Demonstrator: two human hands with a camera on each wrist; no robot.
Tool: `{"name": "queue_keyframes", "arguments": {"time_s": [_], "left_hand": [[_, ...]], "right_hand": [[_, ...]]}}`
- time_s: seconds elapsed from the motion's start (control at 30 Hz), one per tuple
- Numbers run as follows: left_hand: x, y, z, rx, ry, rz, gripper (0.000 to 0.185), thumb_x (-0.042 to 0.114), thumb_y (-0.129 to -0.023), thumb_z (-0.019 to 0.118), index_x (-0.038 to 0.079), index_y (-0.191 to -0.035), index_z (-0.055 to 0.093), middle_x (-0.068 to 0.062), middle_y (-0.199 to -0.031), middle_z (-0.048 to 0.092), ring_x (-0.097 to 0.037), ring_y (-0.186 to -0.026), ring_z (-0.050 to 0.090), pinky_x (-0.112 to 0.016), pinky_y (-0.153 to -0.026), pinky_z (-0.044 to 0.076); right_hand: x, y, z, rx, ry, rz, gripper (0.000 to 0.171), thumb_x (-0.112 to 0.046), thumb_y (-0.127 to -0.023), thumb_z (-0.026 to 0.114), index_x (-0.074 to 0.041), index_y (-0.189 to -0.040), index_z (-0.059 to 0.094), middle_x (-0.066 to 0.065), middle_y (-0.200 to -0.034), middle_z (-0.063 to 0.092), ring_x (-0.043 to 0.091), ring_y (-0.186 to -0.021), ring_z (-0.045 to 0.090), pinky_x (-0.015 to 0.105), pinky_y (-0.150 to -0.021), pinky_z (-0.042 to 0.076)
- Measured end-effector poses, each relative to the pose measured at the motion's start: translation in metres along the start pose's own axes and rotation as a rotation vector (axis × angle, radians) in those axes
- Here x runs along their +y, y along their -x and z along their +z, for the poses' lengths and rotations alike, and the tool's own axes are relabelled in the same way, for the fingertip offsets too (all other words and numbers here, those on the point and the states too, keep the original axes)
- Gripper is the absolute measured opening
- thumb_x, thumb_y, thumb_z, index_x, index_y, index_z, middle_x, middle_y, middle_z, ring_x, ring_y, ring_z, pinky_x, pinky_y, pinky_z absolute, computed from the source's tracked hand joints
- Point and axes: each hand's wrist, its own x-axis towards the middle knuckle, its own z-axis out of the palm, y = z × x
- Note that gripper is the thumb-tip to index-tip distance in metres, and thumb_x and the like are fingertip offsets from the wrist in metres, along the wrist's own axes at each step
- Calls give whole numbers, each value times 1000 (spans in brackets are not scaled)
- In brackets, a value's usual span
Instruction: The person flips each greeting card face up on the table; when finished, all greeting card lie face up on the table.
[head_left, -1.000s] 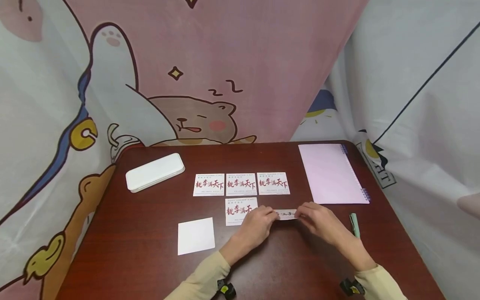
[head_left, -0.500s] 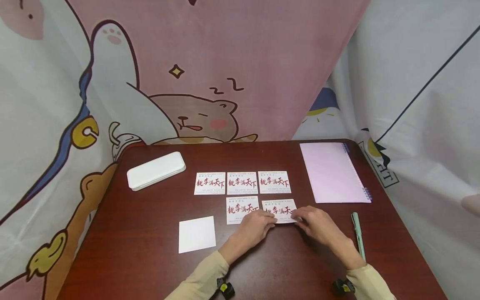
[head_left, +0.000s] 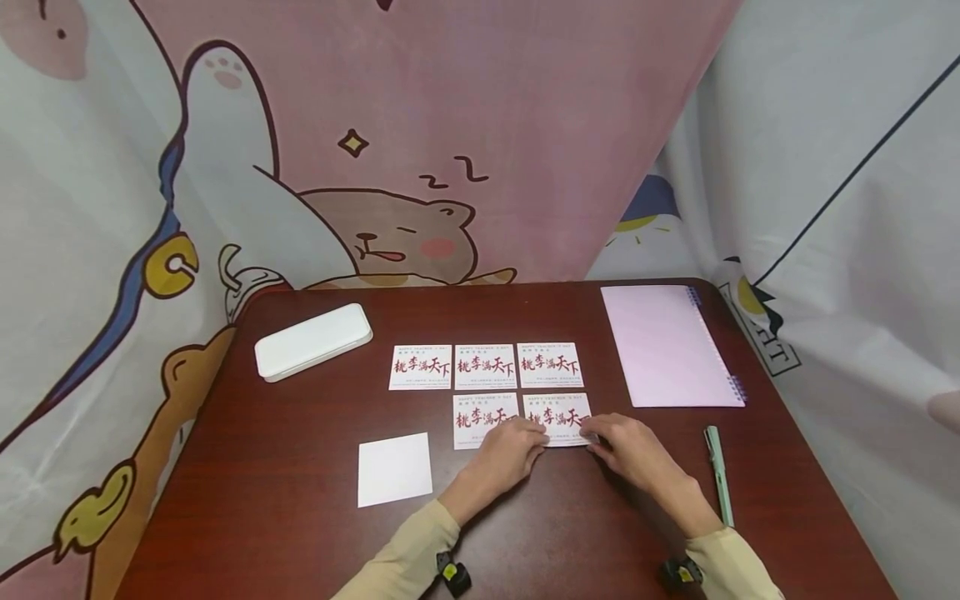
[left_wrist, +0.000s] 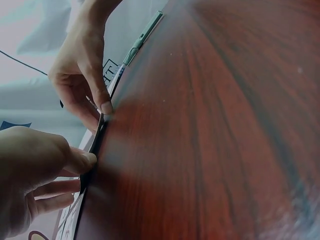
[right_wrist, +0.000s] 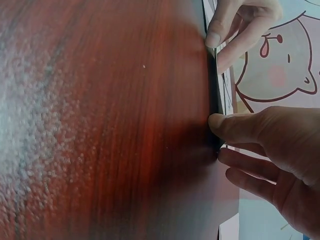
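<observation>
**So, both hands on the fifth printed card**

Basically the left hand [head_left: 510,450] and right hand [head_left: 626,450] are working the same thing — a white card with red and black Chinese lettering [head_left: 558,417] lying flat on the dark red wooden table [head_left: 262,517]. Each hand has its fingers curled down onto the card's near edge, left at the near-left corner, right at the near-right corner. From the left wrist view the thumb tip [left_wrist: 85,159] is right at the card's edge, with the other hand's thumb further along that same edge. Whether they're actually pinching it or just pressing on it, I can't tell.

An identical card [head_left: 483,419] sits touching the left hand's fingertips, just left of the held one. Just beyond both hands there's a row of three more matching cards [head_left: 486,367], edge to edge.

Other bits around:
- a blank white square of paper [head_left: 394,468] off to the left of the left hand
- a white flat case [head_left: 312,341] well beyond that, further left
- a pale green pen [head_left: 718,471] just right of the right hand
- a pink spiral notebook [head_left: 671,346] beyond the right hand — closed

Both sleeves are beige, and the backdrop is cartoon-print cloth [head_left: 390,242].
</observation>
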Motion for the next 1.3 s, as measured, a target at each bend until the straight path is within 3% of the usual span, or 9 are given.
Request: {"name": "queue_keyframes", "arguments": {"time_s": [0.23,0.43,0.57,0.8,0.97,1.13,1.3], "left_hand": [[1,-1,0,23,15,-4,9,14,-89,76,16,-97,80,4,-109,77,-12,-107,70,-23,-101,51],[-1,2,3,93,27,19,12,12,-87,76,15,-99,79,1,-111,77,-14,-107,70,-25,-101,52],[-3,9,-7,127,17,3,19,12,-84,80,13,-103,78,-3,-116,75,-17,-109,70,-29,-101,53],[-21,31,-52,9,5,-87,45,19,-82,84,9,-123,70,-9,-124,70,-24,-115,67,-37,-100,54],[-40,51,-81,-23,41,-156,60,17,-77,88,6,-130,64,-16,-130,65,-33,-119,63,-46,-101,53],[-61,79,-106,-98,91,-309,75,13,-73,91,4,-139,57,-20,-145,55,-38,-132,55,-54,-106,48],[-76,108,-118,-177,109,-460,87,13,-67,95,4,-143,53,-20,-153,47,-41,-135,51,-57,-106,47]], "right_hand": [[1,0,1,0,-1,6,24,-2,-74,87,-9,-95,77,4,-98,77,21,-92,73,40,-78,60],[1,0,-2,20,-38,25,28,-6,-75,88,-9,-100,77,3,-99,77,19,-92,74,40,-78,60],[0,-5,-12,51,-87,51,33,-11,-75,89,-8,-105,76,4,-101,76,19,-92,74,41,-77,60],[-20,-34,-31,28,-200,50,46,-19,-78,88,-5,-119,72,9,-113,75,25,-105,71,45,-89,59],[-47,-60,-34,-60,-296,-14,55,-23,-81,86,-3,-128,65,9,-125,71,26,-117,68,44,-99,55],[-77,-85,-24,-145,-291,-80,68,-30,-81,86,0,-136,57,12,-132,66,28,-123,63,46,-104,51],[-103,-106,-2,-233,-308,-104,84,-37,-78,88,-1,-143,50,15,-139,60,31,-130,58,46,-109,48]]}}
